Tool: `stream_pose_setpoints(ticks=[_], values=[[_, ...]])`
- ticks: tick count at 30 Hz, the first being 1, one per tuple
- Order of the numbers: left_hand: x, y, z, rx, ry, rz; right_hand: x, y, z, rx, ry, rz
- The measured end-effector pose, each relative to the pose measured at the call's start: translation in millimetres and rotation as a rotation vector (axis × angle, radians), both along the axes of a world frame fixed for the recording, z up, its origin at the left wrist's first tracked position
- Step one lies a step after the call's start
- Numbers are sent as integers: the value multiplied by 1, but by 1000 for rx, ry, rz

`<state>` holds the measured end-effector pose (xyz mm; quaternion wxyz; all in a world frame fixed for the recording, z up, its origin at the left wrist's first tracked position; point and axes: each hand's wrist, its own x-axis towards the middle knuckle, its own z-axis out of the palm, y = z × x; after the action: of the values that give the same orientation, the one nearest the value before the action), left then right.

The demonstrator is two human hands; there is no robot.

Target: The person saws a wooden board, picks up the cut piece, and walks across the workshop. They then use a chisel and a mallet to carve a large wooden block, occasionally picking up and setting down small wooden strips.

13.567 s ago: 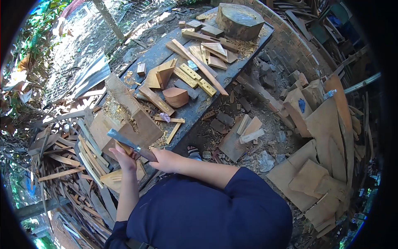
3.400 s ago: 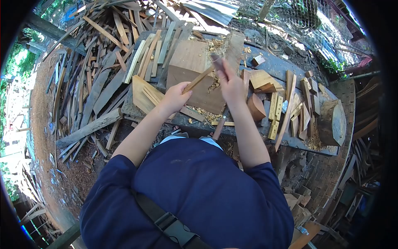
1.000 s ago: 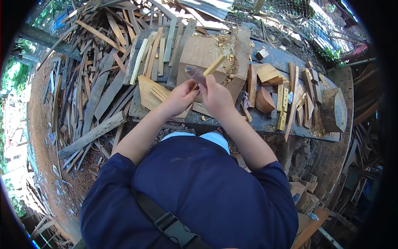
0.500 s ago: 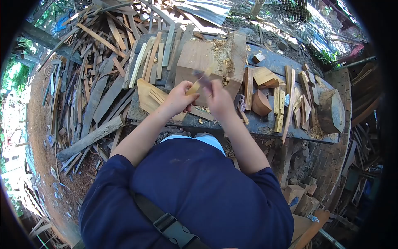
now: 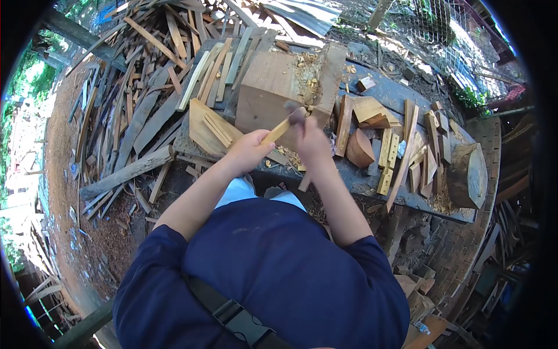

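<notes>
My left hand [image 5: 251, 151] is closed around the near end of a narrow, pale wooden strip [image 5: 275, 132]. The strip slants up and to the right, in front of a large wooden block [image 5: 270, 72] on the bench. At its far end my right hand [image 5: 314, 142] is closed, smeared by motion. A small dark object [image 5: 297, 114] shows at the top of that hand, against the strip. Blur hides what kind of thing it is. Left of the block lies a flat angled board [image 5: 203, 125] with thin sticks on it.
Wood shavings [image 5: 311, 72] cover part of the block. Right of it on the bench lie a curved wooden piece [image 5: 360, 149], drilled yellow strips [image 5: 386, 168] and a log section [image 5: 466, 174]. Scrap wood [image 5: 139, 104] is heaped at left, with a thick pole [image 5: 128, 173] nearby.
The view has shifted a little. My right hand and the dark object have moved down and right, while my left hand still holds the strip, now slightly lower.
</notes>
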<state>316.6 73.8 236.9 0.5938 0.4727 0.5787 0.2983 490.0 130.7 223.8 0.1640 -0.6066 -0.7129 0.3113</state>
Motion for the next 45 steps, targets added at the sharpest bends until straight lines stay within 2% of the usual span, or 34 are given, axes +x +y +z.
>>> stream_pose_setpoints(ticks=[1,3,4,5,7,8,9,10,12,13,15,17,19,21,22,23,25,26,27,29,30,31,32,33,35,36,37,39,40,42,43,45], values=[[0,-3,3,-10,6,13,16,18,-19,51,-93,-130],[-4,-3,5,-14,21,30,50,36,-24,115,4,-254],[-7,-2,5,-38,-5,67,60,40,-24,245,151,-261],[-9,-3,4,-69,-32,101,65,37,-26,238,153,-259],[-11,1,3,-21,27,127,70,33,-15,179,347,-254],[-12,3,4,78,190,77,72,33,-29,325,370,-198],[-12,5,10,178,354,25,70,28,-20,330,373,-203],[-12,8,18,182,357,19,63,17,-5,293,368,-120],[-10,14,31,3,277,-90,52,1,3,258,358,-40],[-8,17,32,9,274,-93,47,-4,1,242,352,52],[-5,23,32,-68,72,-171,43,-7,2,227,341,144],[-4,30,28,-8,25,-149,40,-12,6,17,262,189],[0,29,23,54,-25,-128,35,-16,-4,16,309,154],[10,29,14,60,-250,39,28,-17,-16,-111,845,-4],[14,26,7,17,-202,-12,23,-19,-13,-169,948,-40],[20,21,-2,20,-201,-13,19,-20,-12,-166,948,-39],[32,14,-15,-40,-431,-16,10,-23,-11,-222,989,-121],[35,12,-17,-70,-441,80,9,-23,-15,-213,945,-106],[33,14,-18,-69,-442,76,8,-24,-12,-210,943,-109],[28,19,-20,-83,-520,254,8,-25,-5,-235,1014,-121],[28,20,-12,-55,-518,293,9,-24,-6,-234,1011,-120],[23,22,-13,-55,-520,292,10,-23,-11,-50,854,-84],[15,24,-15,-59,-383,180,11,-23,-13,128,693,-48],[11,24,-14,-64,-245,68,9,-26,-7,126,691,-51],[13,19,-11,-101,-276,45,6,-31,9,332,192,168],[14,16,-8,-134,-307,25,2,-30,10,265,30,158],[14,15,-9,-135,-308,24,2,-26,10,265,29,157],[11,9,-14,-27,-171,10,6,-8,8,219,-136,98],[10,4,-16,-32,-172,11,11,7,3,242,-171,4],[7,-1,-21,38,-47,-108,24,25,4,259,-130,-76],[6,0,-22,41,-44,-106,25,30,7,279,-84,-156],[5,2,-25,47,5,-10,9,4,12,316,-20,-109]])
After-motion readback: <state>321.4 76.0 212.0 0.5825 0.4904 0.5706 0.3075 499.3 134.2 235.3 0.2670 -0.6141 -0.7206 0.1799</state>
